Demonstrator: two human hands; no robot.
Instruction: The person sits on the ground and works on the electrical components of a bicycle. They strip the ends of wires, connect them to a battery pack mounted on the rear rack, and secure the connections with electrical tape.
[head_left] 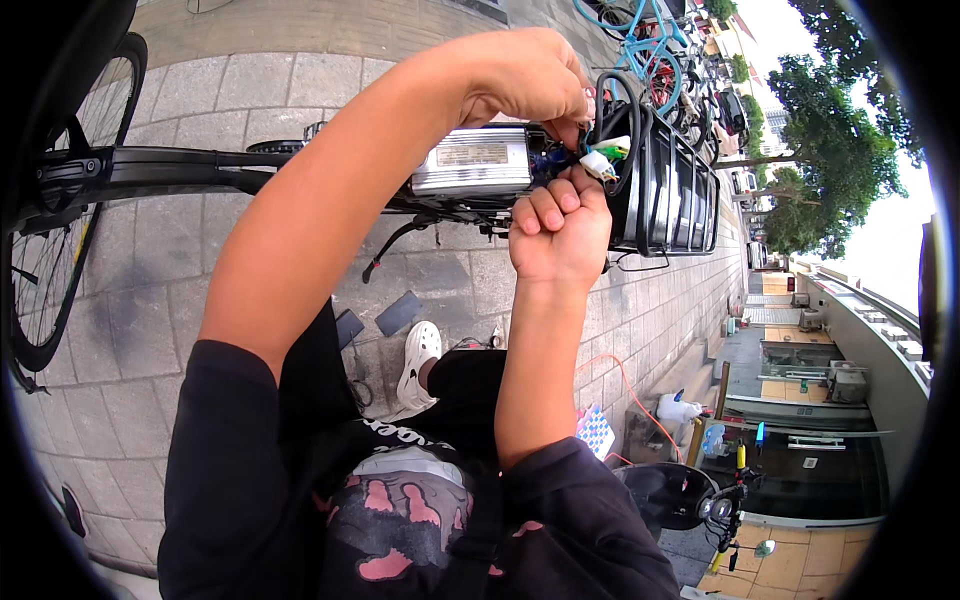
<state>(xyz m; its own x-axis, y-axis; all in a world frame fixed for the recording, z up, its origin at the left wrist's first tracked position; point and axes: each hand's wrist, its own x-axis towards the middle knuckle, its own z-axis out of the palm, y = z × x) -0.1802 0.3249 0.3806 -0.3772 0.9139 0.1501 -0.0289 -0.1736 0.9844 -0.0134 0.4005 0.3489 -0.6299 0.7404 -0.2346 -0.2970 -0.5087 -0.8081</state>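
A silver, finned controller box [472, 160] with a label lies on the frame of an electric bicycle [190, 165]. Beside its right end is a bundle of wires with white and green plug connectors [605, 160]. My left hand [530, 85] reaches over the box from above, its fingers pinched at the wires; what lies between its fingertips is hidden. Below it, my right hand [560, 225] is closed with the fingers curled, thumb and forefinger at a white connector. Thick black cables [628, 95] loop just right of both hands.
A black slatted rack or basket [670, 185] stands right of the wiring. Below the bicycle are a kickstand [385, 245] and dark flat pieces [400, 312] on the paving. A parked scooter [690, 500], an orange cord [630, 385] and a blue bicycle [650, 50] are farther off.
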